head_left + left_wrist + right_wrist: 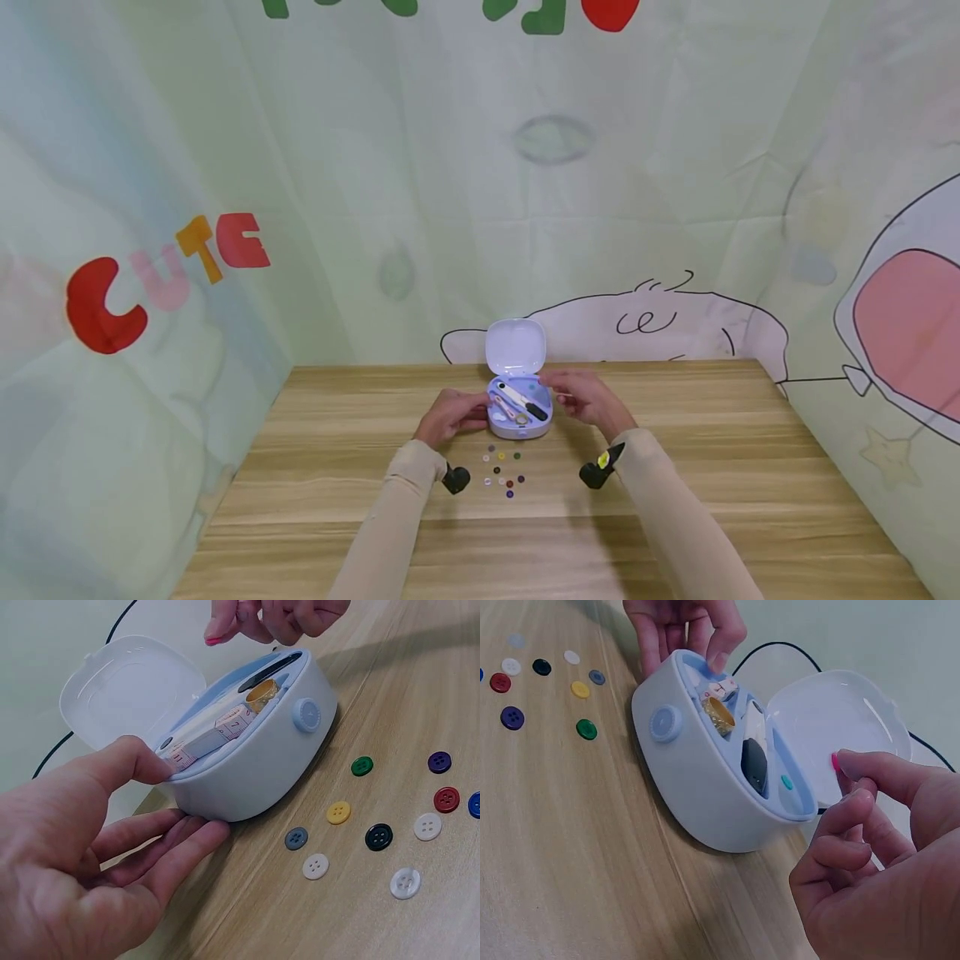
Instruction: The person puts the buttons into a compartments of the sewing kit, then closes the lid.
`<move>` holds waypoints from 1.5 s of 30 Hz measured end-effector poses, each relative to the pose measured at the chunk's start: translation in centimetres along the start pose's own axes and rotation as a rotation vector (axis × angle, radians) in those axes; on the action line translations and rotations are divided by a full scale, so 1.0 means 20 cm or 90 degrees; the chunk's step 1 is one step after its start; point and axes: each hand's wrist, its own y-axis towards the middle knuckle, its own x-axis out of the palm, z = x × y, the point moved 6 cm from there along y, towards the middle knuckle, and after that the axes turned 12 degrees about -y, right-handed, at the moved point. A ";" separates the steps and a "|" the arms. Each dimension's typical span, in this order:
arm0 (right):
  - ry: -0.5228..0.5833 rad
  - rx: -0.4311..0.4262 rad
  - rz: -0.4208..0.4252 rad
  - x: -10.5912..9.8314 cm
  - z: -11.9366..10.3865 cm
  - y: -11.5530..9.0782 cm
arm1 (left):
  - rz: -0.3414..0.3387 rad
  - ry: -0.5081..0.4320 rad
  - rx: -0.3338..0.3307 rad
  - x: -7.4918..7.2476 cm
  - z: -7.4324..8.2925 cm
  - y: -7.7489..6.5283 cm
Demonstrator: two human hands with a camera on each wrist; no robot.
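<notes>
A white and pale-blue sewing box (255, 772) stands on the table with its lid (832, 720) raised. My left hand (453, 412) holds its left side, the thumb on the rim and the other fingers low along the outer wall. Over the box's right end, my right hand (588, 396) pinches a small pink button (835, 761), mostly hidden by the fingers. Inside lie a folded tape measure (234, 721), a gold thimble (718, 715) and a long white tool with a black end (754, 763). A teal button (787, 782) lies in the right compartment.
In front of the box, several loose buttons are scattered on the wooden table (360, 500), among them a green button (361, 766), a yellow button (338, 812) and a black button (379, 837). A printed cloth backdrop (420, 208) rises behind the table and at both sides.
</notes>
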 end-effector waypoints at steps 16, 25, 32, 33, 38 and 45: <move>-0.058 -0.032 -0.004 -0.03 0.08 -0.01 | 0.005 -0.019 -0.003 0.00 0.00 0.00; -0.087 -0.031 -0.002 -0.06 0.12 -0.08 | 0.003 -0.015 0.000 0.00 0.00 0.00; -0.109 -0.060 -0.025 -0.02 0.13 -0.17 | -0.003 -0.020 -0.002 0.00 0.00 0.00; -0.111 -0.067 -0.034 0.00 0.13 -0.19 | -0.003 -0.023 -0.003 -0.01 0.00 0.01; -0.116 -0.087 -0.078 0.07 0.14 -0.25 | 0.003 -0.024 -0.004 -0.01 -0.01 0.02; -0.140 -0.077 -0.117 0.16 0.21 -0.30 | 0.002 -0.030 -0.002 -0.01 -0.01 0.02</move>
